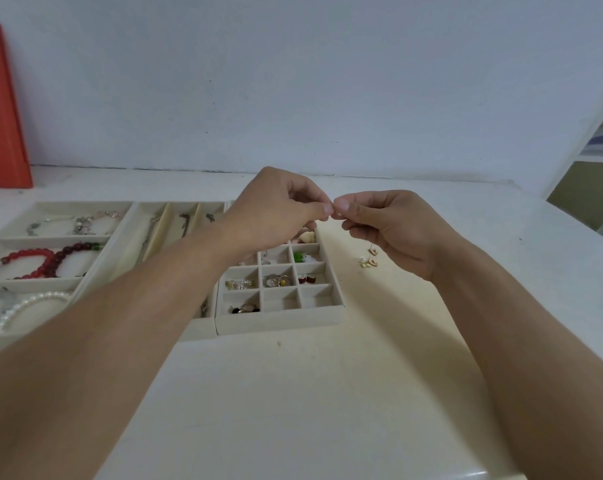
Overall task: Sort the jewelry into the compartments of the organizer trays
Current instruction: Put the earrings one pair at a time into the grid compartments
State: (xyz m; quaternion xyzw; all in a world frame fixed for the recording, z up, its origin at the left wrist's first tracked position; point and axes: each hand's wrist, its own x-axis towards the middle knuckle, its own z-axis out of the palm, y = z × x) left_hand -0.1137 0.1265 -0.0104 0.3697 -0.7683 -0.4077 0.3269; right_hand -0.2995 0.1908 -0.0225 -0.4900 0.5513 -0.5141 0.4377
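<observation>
While the left hand [279, 213] and right hand [390, 226] meet thumb-tip to thumb-tip above the grid tray [282, 322], both pinch something too small to make out, other fingers curled. Loose earrings [369, 258] lie on the table [293, 393] just right of that tray. Red bead bracelets [47, 261] and a pearl strand [26, 306] sit in the left tray [85, 278].

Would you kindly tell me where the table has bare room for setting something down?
Bare table lies in front of the small grid tray, between the forearms. Right of that tray it is free except for loose earrings. The left is crowded by the bracelet tray.
</observation>
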